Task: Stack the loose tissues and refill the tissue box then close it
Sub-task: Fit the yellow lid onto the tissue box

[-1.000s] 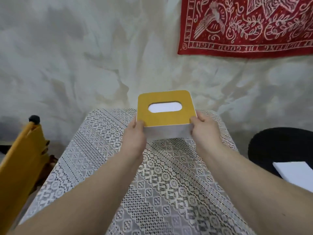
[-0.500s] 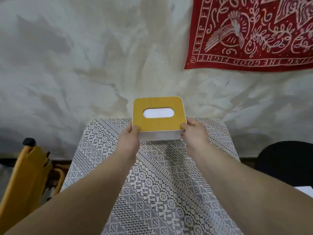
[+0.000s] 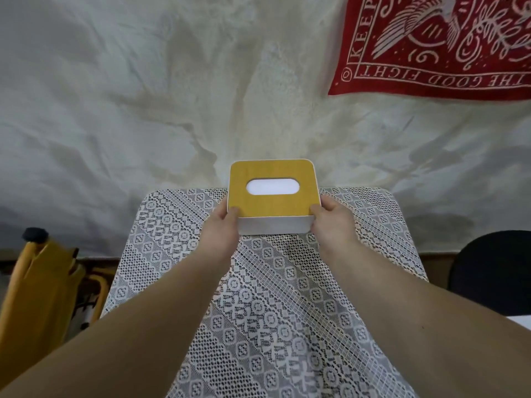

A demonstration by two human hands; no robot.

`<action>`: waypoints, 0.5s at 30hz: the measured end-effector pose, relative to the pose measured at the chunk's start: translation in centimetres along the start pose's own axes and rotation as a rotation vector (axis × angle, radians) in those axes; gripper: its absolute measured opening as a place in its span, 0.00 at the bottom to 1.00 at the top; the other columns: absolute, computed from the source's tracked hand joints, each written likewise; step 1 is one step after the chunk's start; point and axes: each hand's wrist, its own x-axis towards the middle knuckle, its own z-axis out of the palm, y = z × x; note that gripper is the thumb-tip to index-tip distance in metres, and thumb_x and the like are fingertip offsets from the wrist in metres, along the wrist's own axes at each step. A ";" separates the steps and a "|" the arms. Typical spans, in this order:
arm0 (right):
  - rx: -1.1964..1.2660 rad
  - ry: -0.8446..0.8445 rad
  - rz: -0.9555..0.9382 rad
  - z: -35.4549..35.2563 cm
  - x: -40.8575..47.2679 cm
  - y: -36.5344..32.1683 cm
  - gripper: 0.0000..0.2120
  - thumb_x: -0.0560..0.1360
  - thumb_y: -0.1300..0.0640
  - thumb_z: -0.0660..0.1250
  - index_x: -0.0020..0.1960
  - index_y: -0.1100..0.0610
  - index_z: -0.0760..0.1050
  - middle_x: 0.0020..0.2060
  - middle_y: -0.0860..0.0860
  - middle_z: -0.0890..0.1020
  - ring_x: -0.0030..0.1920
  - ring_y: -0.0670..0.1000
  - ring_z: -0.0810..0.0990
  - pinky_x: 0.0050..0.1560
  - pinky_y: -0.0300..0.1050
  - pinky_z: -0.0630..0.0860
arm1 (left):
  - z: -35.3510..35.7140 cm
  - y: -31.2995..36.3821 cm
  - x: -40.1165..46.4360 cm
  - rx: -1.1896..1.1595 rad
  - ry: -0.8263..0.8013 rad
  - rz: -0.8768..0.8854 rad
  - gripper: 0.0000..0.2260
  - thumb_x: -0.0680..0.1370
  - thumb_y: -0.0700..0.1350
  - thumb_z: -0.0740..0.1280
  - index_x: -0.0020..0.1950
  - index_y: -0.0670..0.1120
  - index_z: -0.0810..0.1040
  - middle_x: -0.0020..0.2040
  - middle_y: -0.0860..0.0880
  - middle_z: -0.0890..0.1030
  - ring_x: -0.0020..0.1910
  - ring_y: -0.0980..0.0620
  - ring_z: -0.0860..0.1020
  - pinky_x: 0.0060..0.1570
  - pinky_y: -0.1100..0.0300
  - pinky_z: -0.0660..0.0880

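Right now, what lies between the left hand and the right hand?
In the head view, the tissue box lies between them: the left hand grips its left side and the right hand its right side, thumbs on the yellow lid.

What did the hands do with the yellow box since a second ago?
Both hands carried the tissue box forward, toward the far edge of the table by the wall. The left hand and right hand grip its two sides just as before. The yellow lid stayed on, white showing in its oval hole. Nothing was let go.
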 end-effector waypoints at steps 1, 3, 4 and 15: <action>-0.011 0.003 -0.007 0.0 0.0 0.0 0.14 0.71 0.62 0.59 0.39 0.48 0.81 0.42 0.56 0.84 0.39 0.53 0.78 0.42 0.54 0.77 | 0.0 0.0 0.0 0.003 0.000 -0.002 0.18 0.79 0.47 0.57 0.44 0.71 0.77 0.49 0.55 0.79 0.50 0.49 0.75 0.49 0.53 0.71; -0.033 0.019 -0.022 0.0 0.1 0.0 0.15 0.71 0.62 0.59 0.37 0.46 0.81 0.42 0.57 0.83 0.39 0.53 0.77 0.41 0.54 0.77 | 0.0 0.2 0.0 0.018 0.002 0.001 0.21 0.79 0.47 0.57 0.37 0.74 0.76 0.47 0.55 0.78 0.48 0.50 0.74 0.50 0.52 0.71; -0.037 0.029 -0.028 0.0 0.2 0.0 0.15 0.72 0.62 0.59 0.37 0.47 0.81 0.42 0.57 0.83 0.38 0.53 0.76 0.40 0.52 0.75 | 0.1 0.3 0.0 0.021 0.003 0.007 0.22 0.79 0.47 0.57 0.36 0.74 0.75 0.46 0.55 0.78 0.48 0.50 0.73 0.50 0.51 0.71; -0.216 -0.015 -0.089 -1.2 -1.4 -0.5 0.12 0.80 0.53 0.58 0.61 0.48 0.75 0.52 0.52 0.81 0.45 0.50 0.80 0.44 0.46 0.77 | 0.1 0.2 -0.9 0.192 -0.010 0.095 0.13 0.82 0.52 0.56 0.64 0.61 0.70 0.53 0.53 0.79 0.35 0.57 0.74 0.34 0.63 0.73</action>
